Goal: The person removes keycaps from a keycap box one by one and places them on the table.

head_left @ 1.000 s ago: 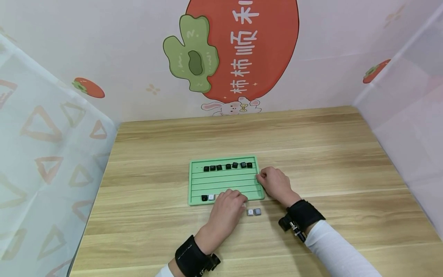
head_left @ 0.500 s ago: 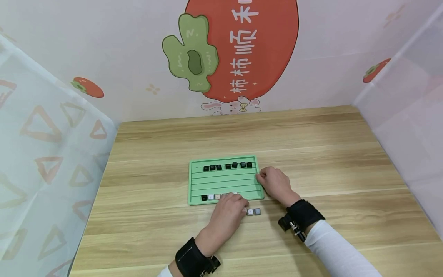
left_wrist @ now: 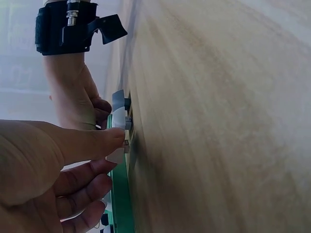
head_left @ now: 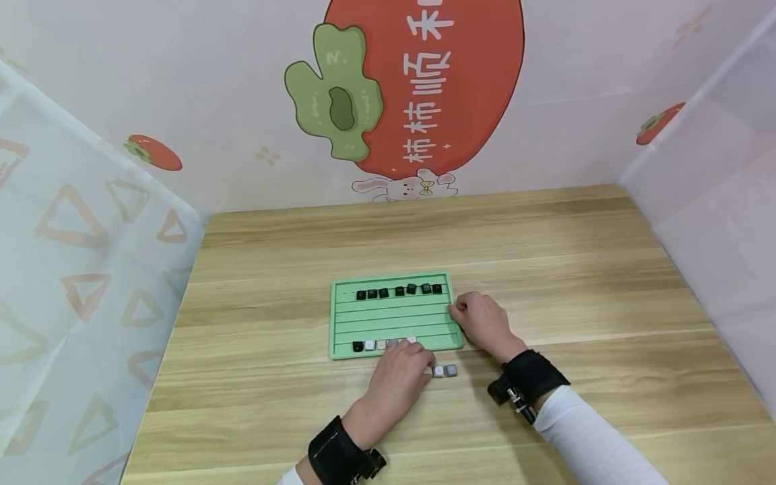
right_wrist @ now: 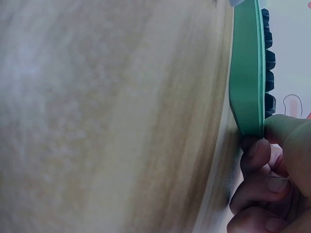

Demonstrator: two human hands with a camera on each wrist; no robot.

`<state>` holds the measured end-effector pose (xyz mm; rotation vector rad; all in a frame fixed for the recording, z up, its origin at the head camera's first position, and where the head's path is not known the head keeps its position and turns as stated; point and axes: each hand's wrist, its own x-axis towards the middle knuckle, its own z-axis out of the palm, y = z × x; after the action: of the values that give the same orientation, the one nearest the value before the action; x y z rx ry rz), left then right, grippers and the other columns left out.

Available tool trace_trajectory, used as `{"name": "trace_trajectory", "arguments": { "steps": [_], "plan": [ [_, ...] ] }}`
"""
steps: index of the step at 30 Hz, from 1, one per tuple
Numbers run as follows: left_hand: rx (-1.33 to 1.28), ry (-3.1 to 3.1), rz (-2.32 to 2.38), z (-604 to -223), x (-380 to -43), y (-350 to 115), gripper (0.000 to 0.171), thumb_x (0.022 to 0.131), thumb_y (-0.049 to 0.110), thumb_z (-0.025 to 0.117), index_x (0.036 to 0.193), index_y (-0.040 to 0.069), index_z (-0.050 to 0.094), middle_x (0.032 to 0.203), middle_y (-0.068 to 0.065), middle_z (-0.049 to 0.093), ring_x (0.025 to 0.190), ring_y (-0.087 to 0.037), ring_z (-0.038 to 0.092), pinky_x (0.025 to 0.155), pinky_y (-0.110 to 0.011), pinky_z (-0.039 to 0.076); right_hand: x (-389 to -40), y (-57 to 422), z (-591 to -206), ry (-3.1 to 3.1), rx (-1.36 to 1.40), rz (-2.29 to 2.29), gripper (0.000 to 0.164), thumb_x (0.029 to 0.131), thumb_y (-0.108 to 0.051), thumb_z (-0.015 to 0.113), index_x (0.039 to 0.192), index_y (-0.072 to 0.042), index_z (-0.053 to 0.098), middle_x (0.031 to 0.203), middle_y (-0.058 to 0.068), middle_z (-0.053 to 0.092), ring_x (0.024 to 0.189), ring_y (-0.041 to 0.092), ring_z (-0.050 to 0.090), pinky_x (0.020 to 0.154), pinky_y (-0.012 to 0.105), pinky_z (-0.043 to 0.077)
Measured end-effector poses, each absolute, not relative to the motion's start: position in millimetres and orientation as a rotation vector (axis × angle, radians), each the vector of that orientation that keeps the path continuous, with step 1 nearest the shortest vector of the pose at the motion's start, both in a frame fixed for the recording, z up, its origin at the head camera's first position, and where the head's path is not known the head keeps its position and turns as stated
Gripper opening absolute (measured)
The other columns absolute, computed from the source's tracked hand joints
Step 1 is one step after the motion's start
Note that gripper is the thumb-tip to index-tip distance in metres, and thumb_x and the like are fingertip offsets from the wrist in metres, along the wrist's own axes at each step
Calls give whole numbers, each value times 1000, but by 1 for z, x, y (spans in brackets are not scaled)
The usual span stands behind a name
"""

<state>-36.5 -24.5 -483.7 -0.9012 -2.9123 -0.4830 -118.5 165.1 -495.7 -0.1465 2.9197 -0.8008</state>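
A green tray (head_left: 394,320) with ridged rows lies on the table. Its far row carries several black keycaps (head_left: 399,292); a black keycap (head_left: 358,346) and several pale ones line the near row, partly behind my left hand (head_left: 400,370). In the left wrist view, the thumb and a finger of that hand pinch a pale keycap (left_wrist: 116,156) low beside the tray's near edge. Right of it, a white keycap (head_left: 439,371) and a grey keycap (head_left: 450,370) sit on the wood. My right hand (head_left: 483,325) grips the tray's right edge, thumb on the rim and fingers curled below.
The wooden table (head_left: 261,283) extends on all sides of the tray. A printed backdrop (head_left: 230,135) stands behind it, with pale sheets (head_left: 91,269) at the left and right. Both wrists wear black camera bands (head_left: 339,450).
My left hand has drawn back slightly from the tray to the loose keycaps, uncovering more pale keycaps in the near row. The right hand and tray stay in place.
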Motion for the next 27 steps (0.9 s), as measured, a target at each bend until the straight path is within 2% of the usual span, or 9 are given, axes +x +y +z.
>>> {"name": "trace_trajectory", "arguments": {
  "steps": [11, 18, 27],
  "plan": [
    [-896, -2921, -490, -486, -35, -23, 17, 73, 23, 77, 88, 18, 71, 82, 7, 64, 76, -10, 53, 67, -26, 41, -119, 165, -495, 2923, -146, -797, 45, 91, -28, 57, 52, -15, 38, 49, -5, 29, 45, 13, 32, 43, 27, 21],
    [-879, -2937, -472, -486, -36, -21, 25, 73, 24, 77, 97, 17, 71, 88, 5, 67, 79, -11, 55, 70, -30, 43, -119, 165, -495, 2919, -155, -797, 44, 91, -27, 56, 52, -15, 39, 49, -5, 29, 45, 13, 32, 43, 27, 22],
    [-895, -2947, -452, -482, -34, -22, 27, 73, 27, 77, 98, 17, 72, 88, 6, 66, 80, -11, 54, 69, -28, 41, -118, 165, -494, 2927, -169, -794, 44, 90, -28, 57, 53, -15, 39, 49, -5, 29, 45, 13, 31, 43, 27, 21]
  ]
}}
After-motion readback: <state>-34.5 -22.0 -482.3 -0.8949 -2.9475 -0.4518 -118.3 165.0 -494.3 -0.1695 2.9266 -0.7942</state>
